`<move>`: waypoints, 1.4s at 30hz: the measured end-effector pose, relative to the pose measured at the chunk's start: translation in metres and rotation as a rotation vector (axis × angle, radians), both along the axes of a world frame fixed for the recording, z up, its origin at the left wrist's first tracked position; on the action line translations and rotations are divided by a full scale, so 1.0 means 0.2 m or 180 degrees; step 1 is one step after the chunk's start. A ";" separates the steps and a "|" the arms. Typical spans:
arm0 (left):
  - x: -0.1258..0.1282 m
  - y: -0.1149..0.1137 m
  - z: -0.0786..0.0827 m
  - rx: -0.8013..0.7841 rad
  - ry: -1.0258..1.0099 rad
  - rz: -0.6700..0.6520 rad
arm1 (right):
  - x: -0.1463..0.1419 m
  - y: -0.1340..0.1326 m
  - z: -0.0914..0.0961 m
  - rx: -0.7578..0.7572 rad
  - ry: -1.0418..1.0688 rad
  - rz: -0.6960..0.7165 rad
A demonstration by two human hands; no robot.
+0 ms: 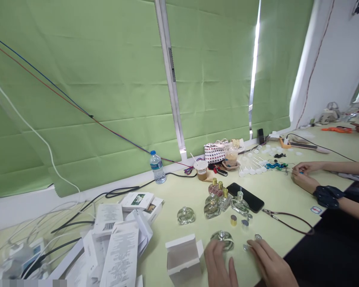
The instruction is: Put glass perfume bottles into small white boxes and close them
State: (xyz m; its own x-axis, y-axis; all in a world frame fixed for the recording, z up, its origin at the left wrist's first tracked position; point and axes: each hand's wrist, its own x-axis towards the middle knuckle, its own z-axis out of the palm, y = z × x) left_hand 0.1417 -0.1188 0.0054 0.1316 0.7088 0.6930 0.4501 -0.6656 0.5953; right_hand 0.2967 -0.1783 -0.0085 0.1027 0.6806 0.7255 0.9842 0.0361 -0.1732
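Behind everything hang green blinds [107, 99], and below them runs the pale yellow-green bench [275, 191] that carries the rest. At its near left lies a heap of white cartons and printed leaflets [119, 239], with black and white cables [77, 215] trailing past it. An open white box [182, 257] stands just left of the person's hands. A plastic water bottle [157, 167] stands upright near the blinds, and a black phone [247, 197] lies flat beside a cluster of glass perfume bottles [218, 199], some with gold caps. One rounded perfume bottle [186, 215] sits apart to their left. At the near edge the left hand [219, 265] rests palm down, fingers loosely spread, its fingertips touching a round glass perfume bottle [223, 239] that stands on the bench. Next to it the right hand [271, 265] lies with fingers extended, tips beside a small silver cap [246, 247]. Farther right, a co-worker's hands [302, 175] pinch something small near blue beads [277, 164].
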 end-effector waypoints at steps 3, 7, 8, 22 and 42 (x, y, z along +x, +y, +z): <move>0.02 0.03 0.05 -0.0458 -0.0032 -0.0094 | -0.05 0.04 -0.04 -0.0299 0.0073 0.0061; 0.01 0.09 0.08 -0.1316 0.0138 -0.0321 | -0.09 0.09 -0.04 -0.0461 0.1102 0.0410; 0.00 0.11 0.07 -0.1501 0.0225 -0.0408 | -0.09 0.10 -0.01 -0.0424 0.1478 0.0527; 0.01 0.12 -0.08 0.0494 0.0153 0.0002 | -0.23 0.27 0.26 -0.0105 0.5626 0.1262; -0.01 0.11 -0.04 0.0511 0.0366 -0.0091 | -0.25 0.27 0.23 0.0019 0.5947 0.1189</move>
State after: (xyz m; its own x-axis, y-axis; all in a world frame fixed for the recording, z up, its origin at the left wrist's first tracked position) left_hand 0.1392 -0.0976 -0.0032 0.2351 0.5853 0.7760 0.4885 -0.7613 0.4263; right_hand 0.2474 -0.1253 0.0372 0.5156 0.8484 -0.1202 -0.4902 0.1769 -0.8535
